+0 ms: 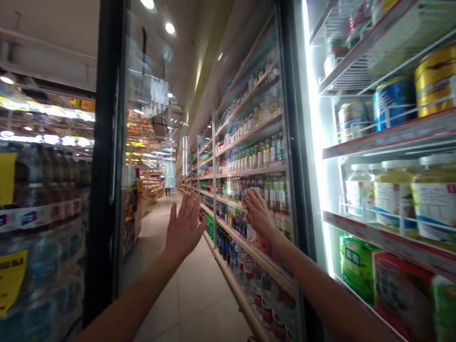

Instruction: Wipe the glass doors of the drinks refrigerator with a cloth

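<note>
Left hand [183, 225] open and empty, fingers spread before a dark-framed glass door [109, 166]; right hand [261, 218] holding a pale, crumpled cloth [245, 198] at the glass (whether pressed on it, unclear). At right, lit shelves [388, 135] carry cans [394, 102] and bottles [394, 194].

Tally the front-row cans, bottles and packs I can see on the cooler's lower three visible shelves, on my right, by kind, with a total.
Cans: 3
Bottles: 3
Packs: 3, some cut off by the picture's edge
Total: 9
</note>
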Action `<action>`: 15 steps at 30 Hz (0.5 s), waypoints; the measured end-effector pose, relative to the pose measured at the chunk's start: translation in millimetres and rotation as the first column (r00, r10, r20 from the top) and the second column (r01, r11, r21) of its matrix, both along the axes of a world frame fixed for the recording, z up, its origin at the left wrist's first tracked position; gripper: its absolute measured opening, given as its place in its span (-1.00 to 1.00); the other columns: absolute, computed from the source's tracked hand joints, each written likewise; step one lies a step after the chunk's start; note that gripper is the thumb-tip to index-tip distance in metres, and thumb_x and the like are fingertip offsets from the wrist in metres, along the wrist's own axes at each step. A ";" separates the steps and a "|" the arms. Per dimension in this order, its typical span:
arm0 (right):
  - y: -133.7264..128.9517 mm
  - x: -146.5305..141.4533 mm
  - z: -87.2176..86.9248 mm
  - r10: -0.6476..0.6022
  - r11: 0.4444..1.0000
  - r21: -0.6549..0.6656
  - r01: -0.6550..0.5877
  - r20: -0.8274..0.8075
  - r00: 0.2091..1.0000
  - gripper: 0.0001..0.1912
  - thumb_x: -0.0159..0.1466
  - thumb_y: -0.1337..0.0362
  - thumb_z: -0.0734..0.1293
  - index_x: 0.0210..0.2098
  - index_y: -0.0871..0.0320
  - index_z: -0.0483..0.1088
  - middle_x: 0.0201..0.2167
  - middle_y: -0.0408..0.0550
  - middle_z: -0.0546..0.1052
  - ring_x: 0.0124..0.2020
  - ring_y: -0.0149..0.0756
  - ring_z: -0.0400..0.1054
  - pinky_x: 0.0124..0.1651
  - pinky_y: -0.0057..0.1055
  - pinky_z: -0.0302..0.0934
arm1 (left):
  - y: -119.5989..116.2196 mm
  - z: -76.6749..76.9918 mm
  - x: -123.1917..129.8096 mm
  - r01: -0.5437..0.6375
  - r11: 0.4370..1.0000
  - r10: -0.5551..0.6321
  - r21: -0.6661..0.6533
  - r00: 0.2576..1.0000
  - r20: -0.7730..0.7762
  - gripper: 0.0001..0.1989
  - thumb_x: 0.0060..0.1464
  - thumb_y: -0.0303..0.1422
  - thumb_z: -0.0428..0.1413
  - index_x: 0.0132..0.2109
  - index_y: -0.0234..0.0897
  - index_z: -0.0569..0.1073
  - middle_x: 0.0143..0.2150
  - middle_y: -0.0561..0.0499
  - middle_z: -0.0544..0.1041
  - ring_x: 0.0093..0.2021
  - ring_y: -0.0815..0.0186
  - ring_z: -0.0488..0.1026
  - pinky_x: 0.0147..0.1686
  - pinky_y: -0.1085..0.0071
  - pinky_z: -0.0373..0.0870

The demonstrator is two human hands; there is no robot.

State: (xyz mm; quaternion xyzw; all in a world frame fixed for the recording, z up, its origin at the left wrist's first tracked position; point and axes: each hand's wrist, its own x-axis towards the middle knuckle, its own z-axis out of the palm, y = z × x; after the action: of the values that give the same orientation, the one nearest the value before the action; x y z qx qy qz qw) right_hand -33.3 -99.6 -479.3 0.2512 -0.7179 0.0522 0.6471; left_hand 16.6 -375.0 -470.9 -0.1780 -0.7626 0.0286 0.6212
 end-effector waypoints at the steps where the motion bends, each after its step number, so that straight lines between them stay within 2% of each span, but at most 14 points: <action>1: 2.7 0.4 3.4 -0.003 1.000 -0.007 0.003 -0.004 1.000 -0.50 0.18 0.43 0.09 0.11 0.17 0.26 0.22 0.01 0.18 0.32 -0.19 -0.19 0.26 -0.06 0.00 | -1.1 0.2 1.7 -0.006 1.000 0.006 -0.016 1.000 0.007 -0.43 0.14 -0.27 -0.13 0.26 -0.40 0.07 0.30 -0.20 0.07 0.32 0.11 -0.05 0.23 0.05 -0.16; 3: 13.7 -2.7 15.1 -0.038 0.979 -0.203 0.031 -0.032 0.999 -0.48 0.19 0.41 0.08 0.15 0.19 0.21 0.23 0.06 0.16 0.31 -0.16 -0.18 0.25 -0.01 -0.01 | -4.5 1.7 4.8 -0.009 0.999 0.010 -0.049 1.000 0.021 -0.44 0.13 -0.27 -0.12 0.25 -0.40 0.10 0.30 -0.19 0.08 0.31 0.12 -0.04 0.23 0.08 -0.13; 5: 19.2 -7.9 31.1 -0.079 0.900 -0.434 0.043 -0.065 0.995 -0.47 0.19 0.40 0.06 0.17 0.24 0.17 0.23 0.11 0.15 0.30 -0.12 -0.15 0.24 0.06 -0.04 | -10.2 3.8 7.0 -0.021 0.998 0.022 -0.053 0.999 0.025 -0.45 0.13 -0.27 -0.13 0.24 -0.40 0.10 0.30 -0.18 0.09 0.31 0.12 -0.02 0.23 0.08 -0.11; 6: 15.9 -9.9 38.8 -0.089 0.871 -0.490 0.038 -0.081 0.993 -0.47 0.19 0.40 0.05 0.17 0.25 0.17 0.22 0.13 0.16 0.30 -0.11 -0.14 0.24 0.08 -0.06 | -13.9 4.8 7.7 -0.030 0.999 0.031 -0.037 0.999 0.020 -0.44 0.14 -0.26 -0.14 0.24 -0.41 0.10 0.29 -0.18 0.10 0.30 0.12 -0.01 0.22 0.07 -0.11; 7: 8.2 -10.9 45.0 -0.088 0.869 -0.494 0.027 -0.100 0.991 -0.47 0.19 0.40 0.05 0.15 0.26 0.19 0.21 0.13 0.17 0.29 -0.11 -0.13 0.24 0.08 -0.07 | -18.1 5.8 8.2 -0.041 0.999 0.041 -0.013 0.999 0.012 -0.44 0.14 -0.25 -0.15 0.25 -0.42 0.09 0.29 -0.19 0.11 0.30 0.11 -0.01 0.22 0.05 -0.11; 8: -3.0 -11.0 49.3 -0.076 0.893 -0.449 0.015 -0.116 0.990 -0.48 0.18 0.40 0.06 0.13 0.26 0.21 0.21 0.13 0.18 0.30 -0.12 -0.14 0.25 0.07 -0.06 | -22.7 6.8 8.5 -0.050 0.999 0.050 0.009 0.999 0.004 -0.43 0.14 -0.25 -0.16 0.25 -0.43 0.09 0.28 -0.20 0.12 0.30 0.11 0.00 0.22 0.04 -0.12; 10: -28.8 -8.9 51.8 -0.020 0.973 -0.230 -0.009 -0.124 0.992 -0.50 0.17 0.41 0.08 0.09 0.24 0.27 0.20 0.09 0.19 0.31 -0.15 -0.17 0.25 -0.01 -0.04 | -32.3 8.9 9.0 -0.059 0.998 0.059 0.024 0.998 -0.010 -0.42 0.14 -0.23 -0.16 0.24 -0.45 0.09 0.28 -0.22 0.12 0.30 0.11 0.00 0.22 0.04 -0.13; 12: -44.9 -6.3 50.4 0.024 1.000 0.013 -0.023 -0.098 0.995 -0.50 0.15 0.42 0.11 0.08 0.20 0.29 0.21 0.04 0.20 0.31 -0.18 -0.18 0.26 -0.09 -0.02 | -41.6 11.3 9.7 -0.065 0.998 0.065 0.024 0.997 -0.029 -0.42 0.14 -0.23 -0.17 0.24 -0.47 0.10 0.28 -0.23 0.11 0.30 0.11 -0.01 0.23 0.05 -0.14; 13: -45.8 -5.8 50.6 0.025 0.998 0.052 -0.020 -0.093 0.995 -0.51 0.14 0.43 0.12 0.07 0.19 0.30 0.20 0.03 0.21 0.31 -0.19 -0.16 0.25 -0.10 -0.02 | -45.8 12.7 10.3 -0.071 0.997 0.072 0.027 0.997 -0.037 -0.42 0.14 -0.23 -0.17 0.23 -0.48 0.10 0.29 -0.23 0.10 0.30 0.11 -0.01 0.23 0.06 -0.15; 14: -41.9 -6.0 52.2 0.011 1.000 0.010 -0.010 -0.099 0.995 -0.51 0.14 0.42 0.12 0.07 0.19 0.30 0.20 0.03 0.21 0.30 -0.18 -0.14 0.25 -0.08 -0.02 | -49.8 14.2 11.0 -0.079 0.996 0.080 0.033 0.996 -0.044 -0.42 0.14 -0.23 -0.17 0.23 -0.49 0.11 0.29 -0.24 0.10 0.30 0.11 -0.01 0.24 0.06 -0.15; 15: -34.7 -6.9 55.6 -0.014 0.995 -0.102 0.002 -0.114 0.993 -0.51 0.15 0.42 0.11 0.07 0.20 0.30 0.20 0.06 0.21 0.29 -0.16 -0.12 0.24 -0.04 -0.02 | -53.3 15.7 11.8 -0.088 0.995 0.090 0.041 0.995 -0.048 -0.41 0.14 -0.22 -0.16 0.23 -0.50 0.11 0.29 -0.24 0.10 0.30 0.10 -0.01 0.24 0.06 -0.14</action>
State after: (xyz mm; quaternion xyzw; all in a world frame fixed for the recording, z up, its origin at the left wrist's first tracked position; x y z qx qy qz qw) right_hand -40.3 -134.3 -423.7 0.2175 -0.6768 0.0717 0.6996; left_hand 28.4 -428.3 -455.3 -0.1310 -0.7544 0.0461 0.6415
